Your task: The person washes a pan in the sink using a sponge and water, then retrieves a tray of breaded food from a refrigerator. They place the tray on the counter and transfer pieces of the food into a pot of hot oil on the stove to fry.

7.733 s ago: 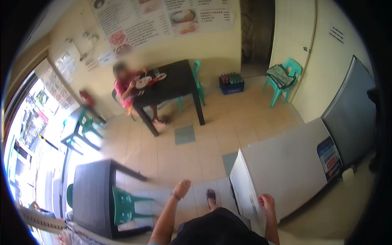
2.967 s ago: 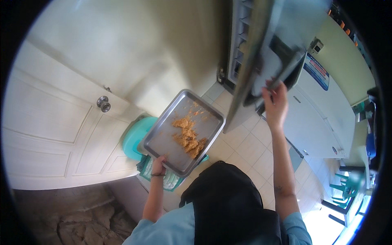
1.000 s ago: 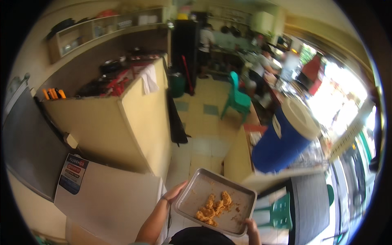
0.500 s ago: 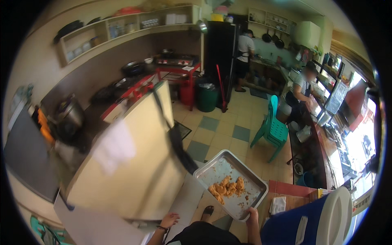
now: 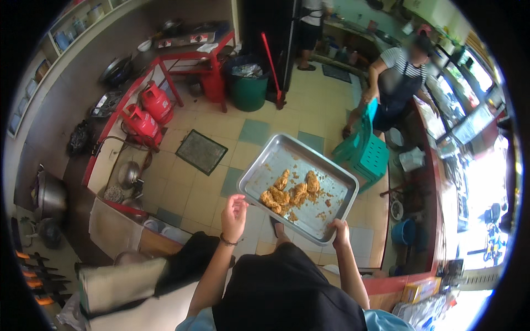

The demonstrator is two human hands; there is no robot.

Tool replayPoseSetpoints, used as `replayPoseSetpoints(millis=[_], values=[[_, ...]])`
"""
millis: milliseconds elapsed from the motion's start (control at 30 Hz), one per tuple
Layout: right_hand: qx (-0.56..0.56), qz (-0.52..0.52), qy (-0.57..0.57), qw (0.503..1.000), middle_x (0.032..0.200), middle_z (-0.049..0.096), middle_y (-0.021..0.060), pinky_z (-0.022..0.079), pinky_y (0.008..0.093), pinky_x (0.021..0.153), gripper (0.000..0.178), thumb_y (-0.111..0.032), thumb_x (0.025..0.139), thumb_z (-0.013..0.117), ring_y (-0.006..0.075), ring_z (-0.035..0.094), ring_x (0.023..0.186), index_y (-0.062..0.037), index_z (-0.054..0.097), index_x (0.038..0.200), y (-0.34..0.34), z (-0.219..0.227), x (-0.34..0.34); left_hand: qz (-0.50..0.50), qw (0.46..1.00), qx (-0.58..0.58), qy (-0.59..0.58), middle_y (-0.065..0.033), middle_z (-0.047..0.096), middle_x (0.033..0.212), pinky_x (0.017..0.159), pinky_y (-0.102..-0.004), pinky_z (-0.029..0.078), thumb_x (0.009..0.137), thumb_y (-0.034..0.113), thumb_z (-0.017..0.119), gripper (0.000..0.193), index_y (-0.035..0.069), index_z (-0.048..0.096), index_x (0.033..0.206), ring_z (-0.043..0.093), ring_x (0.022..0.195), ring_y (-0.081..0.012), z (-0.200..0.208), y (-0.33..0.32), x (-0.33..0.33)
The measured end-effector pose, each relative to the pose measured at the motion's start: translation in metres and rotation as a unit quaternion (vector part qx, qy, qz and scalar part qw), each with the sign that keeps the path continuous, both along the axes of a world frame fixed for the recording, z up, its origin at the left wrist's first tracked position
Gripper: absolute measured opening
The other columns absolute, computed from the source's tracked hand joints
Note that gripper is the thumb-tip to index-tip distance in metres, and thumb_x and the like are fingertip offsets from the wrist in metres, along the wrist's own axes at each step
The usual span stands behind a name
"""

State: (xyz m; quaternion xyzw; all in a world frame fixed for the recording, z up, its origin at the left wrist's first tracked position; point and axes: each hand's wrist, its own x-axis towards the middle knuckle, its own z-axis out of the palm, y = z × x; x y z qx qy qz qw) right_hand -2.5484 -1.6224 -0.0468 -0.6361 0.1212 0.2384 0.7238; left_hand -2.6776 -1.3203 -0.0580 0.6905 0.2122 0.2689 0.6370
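We look down on a yellow tiled floor [image 5: 187,201] with a few grey-blue squares set in it. At its far side we see a tall black refrigerator [image 5: 254,22], and on the right a co-worker [image 5: 400,83] in a striped top and dark apron, one hand at the top of a stack of green chairs [image 5: 364,157]. Our own black apron [image 5: 287,287] fills the lower middle. A green bin [image 5: 248,91] stands before the refrigerator, and two red gas cylinders [image 5: 144,122] sit side by side on the left, near a dark-bordered mat [image 5: 201,151] lying flat.

Between us and the chairs we hold a shallow metal tray [image 5: 290,157] in mid-air, turned at an angle. Our right hand [image 5: 341,231] grasps its near right corner, fingers wrapped at the rim. Our left hand [image 5: 234,217] is just beside the near left edge, its fingers loosely bent and unclenched; we cannot tell whether their tips touch the rim. Inside the tray lie orange-brown pieces of food [image 5: 298,192], bunched toward our side, with crumbs scattered around them. A thin dark band [image 5: 228,240] circles our left wrist.
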Motion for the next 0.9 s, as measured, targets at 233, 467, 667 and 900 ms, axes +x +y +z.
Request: replayPoseSetpoints(millis=[233,467,667,900], values=[[0.087,0.108,0.07,0.988,0.079,0.056,0.0079,0.042,0.0296,0.071,0.026,-0.004,0.065,0.051,0.0194,0.054,0.074,0.0056,0.055,0.089,0.169,-0.032,0.192,0.067,0.962,0.055,0.259,-0.0098,0.06,0.099,0.08,-0.0305,0.046,0.087,0.01,0.054,0.021,0.001,0.055,0.105,0.059,0.092,-0.0199,-0.153,0.121,-0.014],[0.052,0.152,0.044,0.986,0.076,0.054,0.0075,0.045,0.0331,0.069,0.02,-0.004,0.067,0.051,0.0198,0.053,0.074,0.0031,0.054,0.086,0.331,-0.044,0.342,0.149,0.752,-0.168,0.619,-0.0156,0.059,0.107,0.087,-0.037,0.045,0.088,0.022,0.05,0.025,0.002,0.057,0.101,0.057,0.099,-0.0288,-0.242,0.127,-0.148],[0.017,0.159,0.021,0.987,0.082,0.055,0.0081,0.041,0.032,0.076,0.026,-0.006,0.066,0.054,0.0197,0.052,0.081,0.0061,0.055,0.09,0.504,-0.059,0.426,0.103,0.744,-0.244,0.613,-0.0163,0.058,0.108,0.085,-0.0363,0.046,0.088,0.021,0.052,0.024,0.002,0.056,0.101,0.057,0.099,-0.028,-0.262,0.256,-0.057],[-0.006,0.275,0.034,0.961,0.078,0.063,0.0118,0.044,0.0316,0.077,0.027,-0.021,0.073,0.054,0.0233,0.059,0.083,0.0014,0.064,0.085,0.728,-0.063,0.515,0.146,0.878,-0.084,0.448,-0.0172,0.057,0.109,0.082,-0.0355,0.047,0.088,0.02,0.053,0.023,0.001,0.056,0.101,0.057,0.099,-0.0271,-0.235,0.614,0.17]])
